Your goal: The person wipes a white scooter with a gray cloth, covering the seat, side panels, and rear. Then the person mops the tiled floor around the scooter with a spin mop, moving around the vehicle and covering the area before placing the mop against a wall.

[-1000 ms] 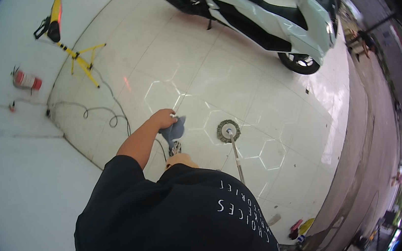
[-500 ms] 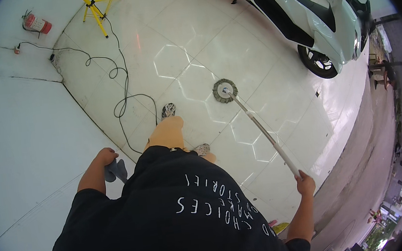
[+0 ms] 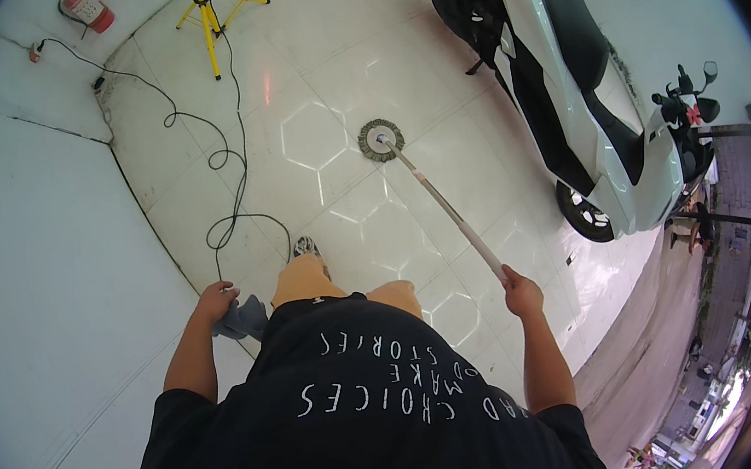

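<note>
My right hand (image 3: pixel 522 292) is wrapped round the upper end of a mop's long pale pole. The round mop (image 3: pixel 381 141) lies flat on the tiled floor ahead of me, its grey-green fringe spread around a white disc. At my left side, my left hand (image 3: pixel 217 302) is closed on a grey cloth (image 3: pixel 242 320) that hangs beside my hip. Part of the cloth is hidden behind my hand.
A white scooter (image 3: pixel 566 74) stands at the right. A black cable (image 3: pixel 223 159) lies in loops on the floor at the left, near my shoe (image 3: pixel 305 246). Farther off are a yellow tripod (image 3: pixel 212 31) and a red fire extinguisher (image 3: pixel 88 10) by the white wall (image 3: pixel 51 234).
The mop head has slid farther away and a little left across the floor. My right hand has moved forward and inward with the pole. My left hand still holds the cloth.
</note>
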`<state>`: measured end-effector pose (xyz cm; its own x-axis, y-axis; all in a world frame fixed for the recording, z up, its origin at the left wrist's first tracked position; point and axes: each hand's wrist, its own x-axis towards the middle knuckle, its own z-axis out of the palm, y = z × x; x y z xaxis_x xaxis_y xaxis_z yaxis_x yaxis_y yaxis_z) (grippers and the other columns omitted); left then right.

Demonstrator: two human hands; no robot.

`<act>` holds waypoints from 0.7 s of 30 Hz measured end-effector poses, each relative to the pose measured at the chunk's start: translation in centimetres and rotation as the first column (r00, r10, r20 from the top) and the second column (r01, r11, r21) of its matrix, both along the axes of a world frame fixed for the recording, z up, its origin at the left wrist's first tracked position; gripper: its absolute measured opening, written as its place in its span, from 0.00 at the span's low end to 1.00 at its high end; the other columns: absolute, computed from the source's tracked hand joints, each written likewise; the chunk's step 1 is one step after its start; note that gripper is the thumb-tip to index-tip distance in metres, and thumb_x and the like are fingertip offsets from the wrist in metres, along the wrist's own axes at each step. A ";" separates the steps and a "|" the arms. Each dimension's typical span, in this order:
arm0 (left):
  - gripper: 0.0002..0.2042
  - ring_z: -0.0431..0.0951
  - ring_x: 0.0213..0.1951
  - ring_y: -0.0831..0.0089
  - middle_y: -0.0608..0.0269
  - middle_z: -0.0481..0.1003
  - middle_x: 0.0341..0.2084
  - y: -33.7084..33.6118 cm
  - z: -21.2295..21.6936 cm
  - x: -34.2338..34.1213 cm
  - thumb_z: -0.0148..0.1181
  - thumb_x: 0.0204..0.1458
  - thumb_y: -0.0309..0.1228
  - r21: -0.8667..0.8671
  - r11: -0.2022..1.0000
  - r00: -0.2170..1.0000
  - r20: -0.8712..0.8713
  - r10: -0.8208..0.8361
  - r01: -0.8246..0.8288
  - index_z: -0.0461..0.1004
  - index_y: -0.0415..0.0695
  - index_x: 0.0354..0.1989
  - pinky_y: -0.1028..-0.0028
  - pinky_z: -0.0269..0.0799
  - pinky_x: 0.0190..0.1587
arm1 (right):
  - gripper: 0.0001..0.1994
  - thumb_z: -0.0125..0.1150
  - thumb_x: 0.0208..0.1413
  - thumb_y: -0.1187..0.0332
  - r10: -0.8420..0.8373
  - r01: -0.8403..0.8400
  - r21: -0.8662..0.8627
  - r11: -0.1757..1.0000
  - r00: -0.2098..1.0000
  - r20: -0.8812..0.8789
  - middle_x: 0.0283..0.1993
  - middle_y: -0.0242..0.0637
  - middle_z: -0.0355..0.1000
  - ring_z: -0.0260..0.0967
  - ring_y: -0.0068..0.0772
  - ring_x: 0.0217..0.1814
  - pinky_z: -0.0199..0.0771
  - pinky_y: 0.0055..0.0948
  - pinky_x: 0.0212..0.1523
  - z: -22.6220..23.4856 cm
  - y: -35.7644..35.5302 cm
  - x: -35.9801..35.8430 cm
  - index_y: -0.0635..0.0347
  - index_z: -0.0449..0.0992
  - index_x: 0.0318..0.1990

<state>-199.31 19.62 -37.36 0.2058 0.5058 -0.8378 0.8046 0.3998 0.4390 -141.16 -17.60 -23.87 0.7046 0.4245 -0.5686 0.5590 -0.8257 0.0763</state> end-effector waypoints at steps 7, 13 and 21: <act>0.22 0.80 0.33 0.69 0.56 0.80 0.29 13.8 2.7 7.4 0.62 0.55 0.35 0.180 0.981 0.997 0.019 0.072 -0.074 0.72 0.37 0.55 0.72 0.74 0.40 | 0.21 0.50 0.62 0.59 0.152 -0.152 -0.051 0.987 0.988 -0.002 0.45 0.40 0.79 0.77 0.45 0.47 0.77 0.44 0.47 0.1 21.8 5.6 0.37 0.70 0.63; 0.22 0.80 0.34 0.70 0.56 0.81 0.30 16.8 4.1 12.0 0.61 0.56 0.35 0.220 0.946 0.970 -0.001 0.243 -0.237 0.72 0.36 0.56 0.72 0.73 0.40 | 0.23 0.48 0.63 0.61 0.189 -0.193 -0.054 0.980 0.979 -0.073 0.54 0.40 0.75 0.74 0.42 0.55 0.74 0.42 0.54 -3.5 42.0 15.6 0.42 0.65 0.67; 0.22 0.80 0.34 0.70 0.54 0.82 0.31 13.2 11.2 12.3 0.60 0.56 0.35 0.070 0.928 0.908 -0.192 0.372 -0.365 0.70 0.37 0.57 0.72 0.73 0.41 | 0.20 0.51 0.58 0.66 0.189 -0.184 0.041 0.982 0.969 -0.158 0.59 0.37 0.73 0.71 0.39 0.60 0.72 0.38 0.57 -9.6 73.8 25.3 0.50 0.74 0.58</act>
